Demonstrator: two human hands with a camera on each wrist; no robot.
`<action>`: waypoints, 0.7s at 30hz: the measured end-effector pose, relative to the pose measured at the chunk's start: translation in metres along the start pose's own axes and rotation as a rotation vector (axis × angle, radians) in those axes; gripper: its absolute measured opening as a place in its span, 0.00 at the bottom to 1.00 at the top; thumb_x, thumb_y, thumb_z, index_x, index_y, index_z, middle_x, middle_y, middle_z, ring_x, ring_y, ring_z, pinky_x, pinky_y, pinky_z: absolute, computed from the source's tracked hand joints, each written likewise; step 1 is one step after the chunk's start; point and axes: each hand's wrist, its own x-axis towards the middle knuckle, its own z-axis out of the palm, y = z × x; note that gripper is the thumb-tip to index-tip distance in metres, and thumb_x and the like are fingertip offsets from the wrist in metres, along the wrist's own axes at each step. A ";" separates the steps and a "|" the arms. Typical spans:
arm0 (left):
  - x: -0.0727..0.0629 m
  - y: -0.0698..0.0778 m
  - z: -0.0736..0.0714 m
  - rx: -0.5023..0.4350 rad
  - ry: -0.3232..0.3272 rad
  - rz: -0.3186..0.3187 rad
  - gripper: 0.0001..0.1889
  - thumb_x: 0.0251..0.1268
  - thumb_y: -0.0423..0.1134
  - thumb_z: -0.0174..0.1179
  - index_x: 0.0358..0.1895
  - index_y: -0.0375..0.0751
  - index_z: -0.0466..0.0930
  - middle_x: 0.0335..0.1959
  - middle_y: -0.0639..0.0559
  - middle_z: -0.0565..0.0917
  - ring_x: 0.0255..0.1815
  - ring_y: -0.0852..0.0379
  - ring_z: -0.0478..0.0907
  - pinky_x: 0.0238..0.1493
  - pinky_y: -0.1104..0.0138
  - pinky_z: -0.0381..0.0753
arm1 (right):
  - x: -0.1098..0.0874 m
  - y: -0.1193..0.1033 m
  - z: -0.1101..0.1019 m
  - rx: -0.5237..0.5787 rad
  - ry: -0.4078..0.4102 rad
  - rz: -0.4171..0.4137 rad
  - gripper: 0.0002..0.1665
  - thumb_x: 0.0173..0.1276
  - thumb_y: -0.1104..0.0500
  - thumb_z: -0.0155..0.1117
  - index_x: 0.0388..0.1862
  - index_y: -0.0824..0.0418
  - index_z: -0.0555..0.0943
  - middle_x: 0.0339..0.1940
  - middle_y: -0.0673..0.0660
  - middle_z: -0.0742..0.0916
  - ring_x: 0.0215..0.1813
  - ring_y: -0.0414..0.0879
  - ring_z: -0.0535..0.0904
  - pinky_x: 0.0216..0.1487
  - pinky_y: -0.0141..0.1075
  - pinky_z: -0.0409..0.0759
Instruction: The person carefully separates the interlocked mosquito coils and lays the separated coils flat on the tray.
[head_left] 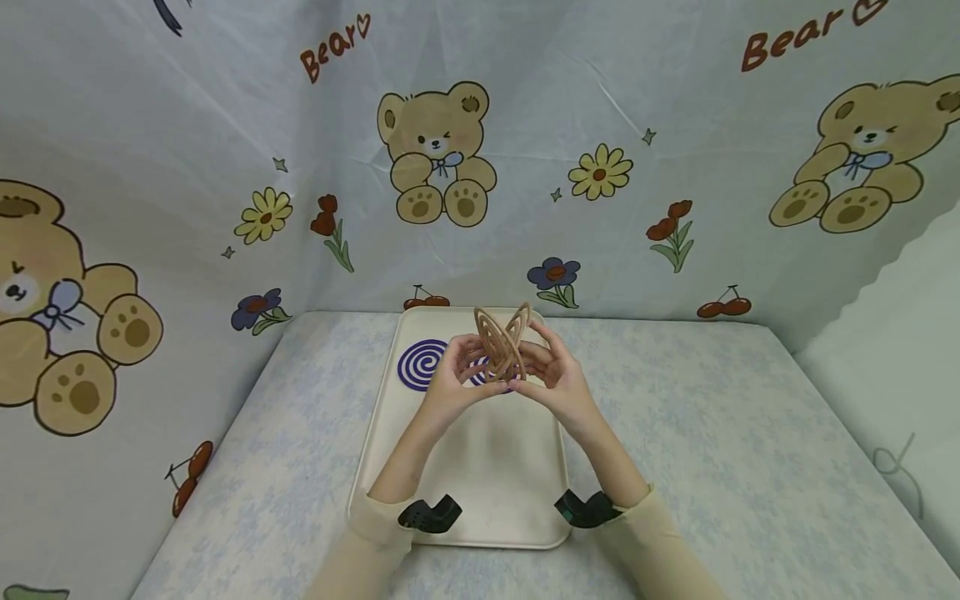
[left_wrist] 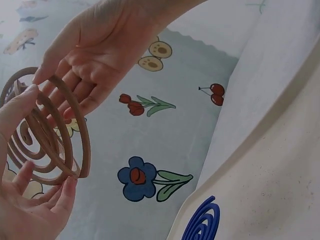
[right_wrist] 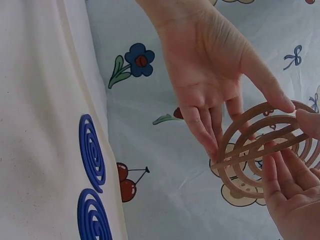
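Note:
A pair of brown mosquito coils (head_left: 497,337), flat spirals splayed at an angle to each other, is held up above the far part of the tray. My left hand (head_left: 450,383) pinches their edge from the left, with the thumb in front. From the other side my right hand (head_left: 561,377) grips the edge between thumb and fingers. The left wrist view shows the brown coils (left_wrist: 64,107) crossing, still together; whether they are interlocked I cannot tell. Two blue mosquito coils lie on the tray: the left one (head_left: 412,365) partly behind my left hand, the other mostly hidden by the hands.
The cream tray (head_left: 487,492) lies lengthwise on a pale blue mottled table (head_left: 697,433). Behind and to the left hangs a cloth (head_left: 517,192) printed with bears and flowers. Black straps with camera mounts (head_left: 431,515) sit at both wrists.

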 end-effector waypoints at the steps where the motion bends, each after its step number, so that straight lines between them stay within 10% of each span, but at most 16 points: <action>1: -0.001 0.001 0.000 -0.025 0.007 0.000 0.47 0.49 0.34 0.73 0.71 0.50 0.54 0.67 0.47 0.68 0.69 0.48 0.67 0.69 0.58 0.70 | 0.000 -0.001 0.000 0.007 -0.001 0.008 0.52 0.60 0.71 0.65 0.77 0.54 0.49 0.61 0.57 0.80 0.52 0.38 0.80 0.57 0.31 0.78; 6: -0.001 0.002 -0.002 -0.052 0.002 0.041 0.65 0.43 0.36 0.76 0.75 0.66 0.30 0.67 0.44 0.64 0.68 0.45 0.68 0.67 0.56 0.71 | -0.001 -0.006 0.000 0.080 -0.018 0.045 0.56 0.63 0.69 0.63 0.77 0.45 0.41 0.60 0.52 0.80 0.54 0.38 0.80 0.57 0.30 0.79; 11: -0.001 0.002 -0.006 0.045 -0.018 0.058 0.64 0.40 0.35 0.77 0.75 0.67 0.36 0.67 0.44 0.60 0.68 0.43 0.68 0.66 0.50 0.72 | -0.001 -0.008 0.000 0.149 -0.040 0.027 0.50 0.67 0.63 0.62 0.77 0.51 0.42 0.56 0.46 0.81 0.53 0.37 0.80 0.55 0.29 0.80; 21: -0.002 0.000 -0.004 0.152 0.019 0.240 0.51 0.40 0.29 0.76 0.64 0.43 0.46 0.68 0.48 0.62 0.70 0.48 0.66 0.73 0.60 0.64 | -0.001 -0.015 0.012 0.231 0.293 0.201 0.33 0.68 0.68 0.53 0.71 0.58 0.58 0.53 0.48 0.79 0.47 0.37 0.81 0.50 0.28 0.80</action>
